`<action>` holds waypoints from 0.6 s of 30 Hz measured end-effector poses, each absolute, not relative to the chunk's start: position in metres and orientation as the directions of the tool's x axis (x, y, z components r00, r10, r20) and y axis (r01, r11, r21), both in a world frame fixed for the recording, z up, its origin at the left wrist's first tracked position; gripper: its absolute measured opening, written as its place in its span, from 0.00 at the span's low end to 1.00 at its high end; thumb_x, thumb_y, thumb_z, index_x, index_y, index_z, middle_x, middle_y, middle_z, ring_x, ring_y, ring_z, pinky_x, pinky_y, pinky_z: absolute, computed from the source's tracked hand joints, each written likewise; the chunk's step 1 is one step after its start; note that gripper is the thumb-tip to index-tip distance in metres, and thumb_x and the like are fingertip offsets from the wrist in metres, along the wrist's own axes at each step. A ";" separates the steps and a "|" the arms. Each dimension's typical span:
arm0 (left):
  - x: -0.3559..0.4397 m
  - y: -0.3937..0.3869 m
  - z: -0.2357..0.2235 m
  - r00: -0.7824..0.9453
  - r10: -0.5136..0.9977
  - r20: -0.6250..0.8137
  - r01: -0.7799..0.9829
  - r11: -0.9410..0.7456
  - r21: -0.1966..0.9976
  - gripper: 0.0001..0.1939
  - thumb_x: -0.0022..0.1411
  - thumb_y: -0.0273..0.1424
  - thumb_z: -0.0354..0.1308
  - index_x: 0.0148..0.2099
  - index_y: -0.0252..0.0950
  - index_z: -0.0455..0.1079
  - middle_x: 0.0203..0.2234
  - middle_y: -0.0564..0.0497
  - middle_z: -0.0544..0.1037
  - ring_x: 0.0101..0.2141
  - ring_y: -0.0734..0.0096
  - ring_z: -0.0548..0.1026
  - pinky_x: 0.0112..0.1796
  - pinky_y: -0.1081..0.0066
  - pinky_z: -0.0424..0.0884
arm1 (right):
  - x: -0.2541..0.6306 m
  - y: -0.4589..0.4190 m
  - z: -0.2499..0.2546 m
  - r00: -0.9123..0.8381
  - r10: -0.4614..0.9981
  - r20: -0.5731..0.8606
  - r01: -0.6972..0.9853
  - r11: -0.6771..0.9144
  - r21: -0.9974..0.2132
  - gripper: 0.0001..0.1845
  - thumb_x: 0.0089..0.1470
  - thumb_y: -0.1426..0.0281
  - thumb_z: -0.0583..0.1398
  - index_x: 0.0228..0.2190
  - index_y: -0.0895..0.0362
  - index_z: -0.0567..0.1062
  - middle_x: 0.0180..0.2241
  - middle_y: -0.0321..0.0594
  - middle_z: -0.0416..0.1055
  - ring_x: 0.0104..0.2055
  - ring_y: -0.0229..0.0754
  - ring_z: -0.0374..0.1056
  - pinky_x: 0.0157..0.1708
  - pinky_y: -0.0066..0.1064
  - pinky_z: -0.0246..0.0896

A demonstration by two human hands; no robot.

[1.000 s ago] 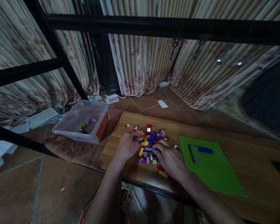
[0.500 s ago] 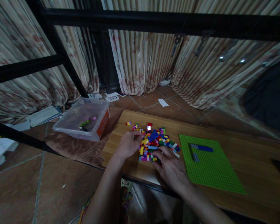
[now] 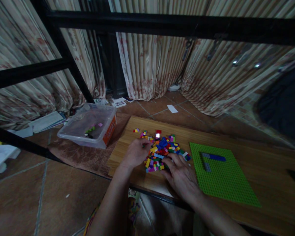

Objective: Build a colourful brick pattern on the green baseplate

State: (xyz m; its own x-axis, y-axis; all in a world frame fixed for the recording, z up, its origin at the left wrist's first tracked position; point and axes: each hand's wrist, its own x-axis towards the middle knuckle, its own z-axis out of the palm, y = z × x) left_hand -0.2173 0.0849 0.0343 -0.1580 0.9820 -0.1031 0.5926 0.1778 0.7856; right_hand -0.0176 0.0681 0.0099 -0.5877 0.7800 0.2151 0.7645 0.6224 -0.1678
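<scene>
A heap of small toy building bricks point(image 3: 159, 150) in many colours lies on the wooden board between my hands. My left hand point(image 3: 137, 153) is at the heap's left edge, its fingers curled together; a small dark green bit shows by the fingertips, too small to make out. On the near right side of the heap rests my right hand point(image 3: 180, 172), thumb and fingers apart and touching the bricks. A green studded baseplate point(image 3: 233, 183) lies to the right, carrying blue bricks point(image 3: 216, 157) and grey bricks point(image 3: 207, 167) set in a corner shape.
A clear plastic bin point(image 3: 103, 131) with a few pieces inside stands left of the wooden board point(image 3: 162, 186). Black metal bars point(image 3: 147, 19) cross in front of striped curtains point(image 3: 147, 65). Papers point(image 3: 48, 122) lie on the tiled floor.
My right fingers have shifted slightly, and bricks at the near edge of the heap have moved a little left. The left hand stays at the heap's left edge. The view has shifted slightly.
</scene>
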 end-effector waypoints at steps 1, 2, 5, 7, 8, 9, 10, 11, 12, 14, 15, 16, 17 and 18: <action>-0.217 0.085 0.035 -0.158 0.981 -0.108 0.594 0.182 0.783 0.12 0.60 0.32 0.53 0.40 0.39 0.77 0.36 0.52 0.81 0.38 0.66 0.77 0.39 0.72 0.68 | -0.018 0.069 0.010 -0.593 0.774 0.224 0.756 0.631 -0.178 0.14 0.52 0.70 0.63 0.43 0.55 0.74 0.47 0.44 0.68 0.47 0.49 0.64 0.46 0.40 0.63; -0.217 0.085 0.035 -0.157 0.982 -0.109 0.597 0.183 0.781 0.12 0.60 0.32 0.53 0.40 0.39 0.77 0.36 0.52 0.81 0.38 0.67 0.77 0.39 0.72 0.67 | -0.018 0.069 0.009 -0.598 0.768 0.229 0.748 0.637 -0.187 0.14 0.52 0.71 0.63 0.42 0.54 0.74 0.47 0.43 0.68 0.47 0.49 0.64 0.46 0.40 0.63; -0.217 0.086 0.036 -0.149 0.984 -0.103 0.608 0.173 0.775 0.12 0.60 0.32 0.53 0.40 0.39 0.77 0.36 0.51 0.81 0.37 0.67 0.76 0.38 0.73 0.67 | -0.018 0.071 0.008 -0.605 0.765 0.219 0.735 0.643 -0.216 0.10 0.51 0.72 0.63 0.39 0.54 0.75 0.46 0.42 0.69 0.47 0.48 0.64 0.47 0.40 0.63; -0.217 0.085 0.036 -0.140 0.985 -0.098 0.616 0.165 0.770 0.12 0.60 0.32 0.53 0.39 0.39 0.77 0.34 0.51 0.81 0.36 0.68 0.76 0.37 0.73 0.67 | -0.017 0.073 0.007 -0.603 0.769 0.211 0.734 0.639 -0.231 0.11 0.51 0.72 0.63 0.39 0.54 0.75 0.46 0.43 0.69 0.48 0.48 0.64 0.48 0.40 0.63; -0.217 0.085 0.036 -0.138 0.986 -0.095 0.618 0.160 0.769 0.12 0.60 0.32 0.53 0.39 0.39 0.77 0.34 0.51 0.81 0.35 0.68 0.76 0.36 0.73 0.67 | -0.017 0.074 0.007 -0.605 0.768 0.211 0.731 0.640 -0.234 0.12 0.51 0.72 0.63 0.40 0.54 0.75 0.46 0.43 0.69 0.48 0.48 0.64 0.48 0.40 0.63; -0.218 0.085 0.036 -0.136 0.986 -0.092 0.618 0.157 0.770 0.12 0.60 0.32 0.53 0.39 0.39 0.78 0.34 0.52 0.81 0.35 0.68 0.76 0.36 0.73 0.67 | -0.017 0.074 0.006 -0.609 0.764 0.215 0.727 0.645 -0.234 0.15 0.51 0.71 0.63 0.42 0.54 0.74 0.46 0.43 0.69 0.48 0.49 0.64 0.48 0.41 0.63; -0.218 0.085 0.036 -0.139 0.986 -0.089 0.617 0.157 0.771 0.12 0.60 0.33 0.53 0.39 0.39 0.78 0.34 0.52 0.81 0.34 0.68 0.76 0.36 0.73 0.66 | -0.017 0.075 0.007 -0.617 0.756 0.220 0.719 0.655 -0.232 0.17 0.51 0.71 0.63 0.45 0.54 0.74 0.47 0.43 0.68 0.48 0.49 0.64 0.48 0.41 0.63; -0.218 0.085 0.036 -0.144 0.986 -0.088 0.617 0.159 0.771 0.12 0.60 0.33 0.53 0.39 0.40 0.78 0.33 0.52 0.81 0.34 0.68 0.76 0.35 0.73 0.66 | -0.017 0.076 0.007 -0.628 0.745 0.225 0.708 0.667 -0.231 0.19 0.51 0.71 0.63 0.47 0.53 0.73 0.47 0.43 0.68 0.49 0.49 0.63 0.48 0.41 0.63; -0.218 0.084 0.036 -0.147 0.985 -0.090 0.616 0.163 0.771 0.12 0.60 0.33 0.53 0.39 0.40 0.78 0.33 0.52 0.81 0.34 0.68 0.76 0.35 0.73 0.66 | -0.018 0.077 0.008 -0.643 0.732 0.227 0.694 0.682 -0.231 0.21 0.51 0.70 0.63 0.48 0.52 0.72 0.47 0.43 0.68 0.49 0.49 0.63 0.48 0.41 0.63; -0.218 0.085 0.036 -0.152 0.983 -0.100 0.612 0.173 0.771 0.12 0.60 0.34 0.53 0.39 0.39 0.78 0.31 0.52 0.81 0.33 0.68 0.76 0.34 0.73 0.66 | -0.021 0.079 0.010 -0.667 0.711 0.224 0.669 0.703 -0.239 0.22 0.51 0.67 0.64 0.50 0.51 0.72 0.47 0.43 0.67 0.48 0.49 0.63 0.48 0.41 0.64; -0.218 0.085 0.036 -0.151 0.983 -0.105 0.611 0.176 0.772 0.12 0.60 0.34 0.53 0.39 0.39 0.78 0.30 0.52 0.81 0.32 0.68 0.76 0.34 0.73 0.66 | -0.022 0.080 0.012 -0.675 0.703 0.222 0.660 0.711 -0.244 0.23 0.51 0.66 0.64 0.49 0.50 0.72 0.47 0.43 0.67 0.48 0.49 0.63 0.47 0.41 0.64; -0.217 0.085 0.036 -0.149 0.983 -0.104 0.609 0.174 0.774 0.12 0.60 0.34 0.53 0.39 0.39 0.78 0.28 0.52 0.80 0.32 0.68 0.76 0.33 0.73 0.67 | -0.024 0.081 0.013 -0.681 0.698 0.221 0.653 0.716 -0.248 0.23 0.50 0.65 0.65 0.49 0.50 0.73 0.47 0.44 0.67 0.48 0.49 0.63 0.46 0.41 0.64; -0.217 0.085 0.036 -0.147 0.984 -0.100 0.607 0.170 0.777 0.12 0.60 0.34 0.53 0.39 0.39 0.78 0.28 0.52 0.80 0.31 0.68 0.76 0.33 0.73 0.67 | -0.025 0.083 0.014 -0.687 0.693 0.219 0.647 0.720 -0.251 0.22 0.50 0.64 0.65 0.48 0.51 0.73 0.46 0.44 0.67 0.47 0.49 0.63 0.46 0.41 0.65; -0.217 0.085 0.036 -0.148 0.985 -0.093 0.606 0.165 0.778 0.12 0.60 0.34 0.53 0.39 0.39 0.78 0.28 0.52 0.80 0.31 0.68 0.76 0.33 0.73 0.67 | -0.026 0.084 0.015 -0.692 0.688 0.218 0.642 0.725 -0.251 0.22 0.50 0.64 0.65 0.48 0.51 0.73 0.46 0.44 0.67 0.47 0.49 0.63 0.45 0.41 0.65</action>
State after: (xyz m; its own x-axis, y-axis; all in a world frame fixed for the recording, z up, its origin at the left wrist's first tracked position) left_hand -0.2173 0.0851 0.0361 -0.1485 0.9845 -0.0932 0.6059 0.1651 0.7783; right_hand -0.0262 0.0840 0.0151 -0.6918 0.6883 0.2183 0.6420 0.7246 -0.2506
